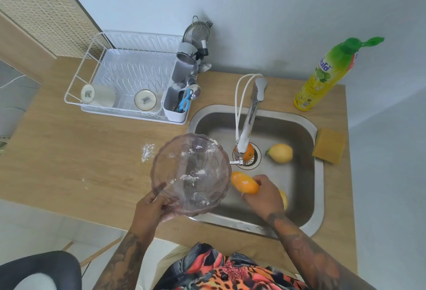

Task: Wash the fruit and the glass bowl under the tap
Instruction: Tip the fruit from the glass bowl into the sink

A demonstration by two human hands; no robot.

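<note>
My left hand (151,206) grips the near rim of a clear glass bowl (191,174), tilted over the sink's left edge, with white powder specks inside. My right hand (265,194) holds an orange fruit (244,182) above the steel sink (319,174). Under the tap (249,126) another orange (249,152) sits on the drain. A yellow lemon (280,152) lies to its right. A second yellow fruit (284,198) shows partly behind my right hand. No water stream is visible.
A white dish rack (119,75) with cups and a cutlery holder stands on the wooden counter (69,151) at back left. White powder (147,151) is spilled beside the bowl. A sponge (328,145) lies right of the sink, a dish-soap bottle (327,75) behind it.
</note>
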